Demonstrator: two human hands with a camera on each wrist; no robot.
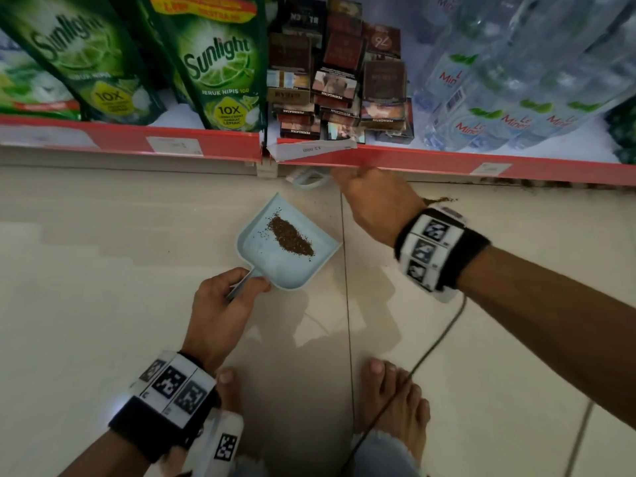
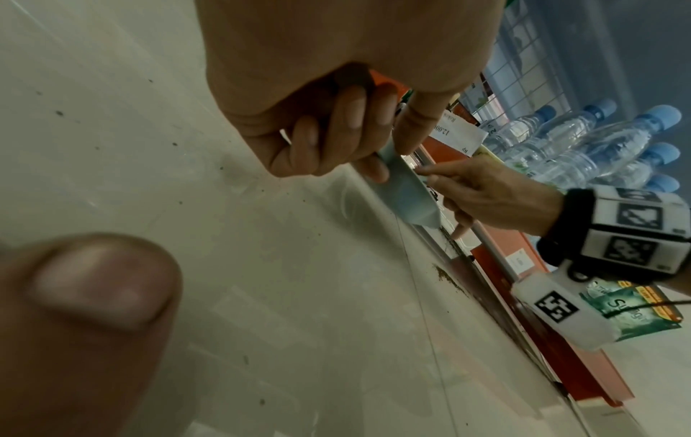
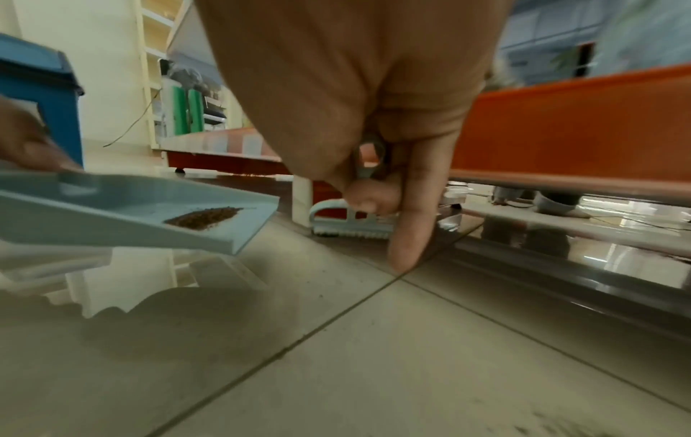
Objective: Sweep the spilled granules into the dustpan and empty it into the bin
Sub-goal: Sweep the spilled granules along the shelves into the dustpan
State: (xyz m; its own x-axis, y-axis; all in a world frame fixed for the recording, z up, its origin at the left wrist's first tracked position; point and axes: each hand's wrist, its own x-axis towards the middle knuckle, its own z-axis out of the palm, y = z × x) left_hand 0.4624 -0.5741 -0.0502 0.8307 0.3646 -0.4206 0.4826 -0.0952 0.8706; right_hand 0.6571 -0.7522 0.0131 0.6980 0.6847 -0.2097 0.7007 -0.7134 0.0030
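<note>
My left hand [image 1: 227, 304] grips the handle of a light blue dustpan [image 1: 272, 266], which is lifted and tilted above the tiled floor. A pile of brown granules [image 1: 290, 235] lies inside it [image 3: 204, 218]. My right hand [image 1: 371, 197] reaches under the red shelf edge, its thumb and curled fingers on one end of a light blue brush [image 3: 351, 224] that sits bristles-down on the floor. One finger [image 3: 407, 236] points down to the tile. More granules [image 1: 442, 200] lie along the shelf base to the right. A blue bin [image 3: 56, 88] stands behind the dustpan.
A low red-edged shelf [image 1: 447, 163] holds green soap pouches [image 1: 220, 74], cigarette packs [image 1: 340, 84] and water bottles [image 1: 516, 80]. My bare feet [image 1: 395, 401] stand on the tiles below the dustpan, and a thin cable [image 1: 423, 359] runs from my right wrist across them.
</note>
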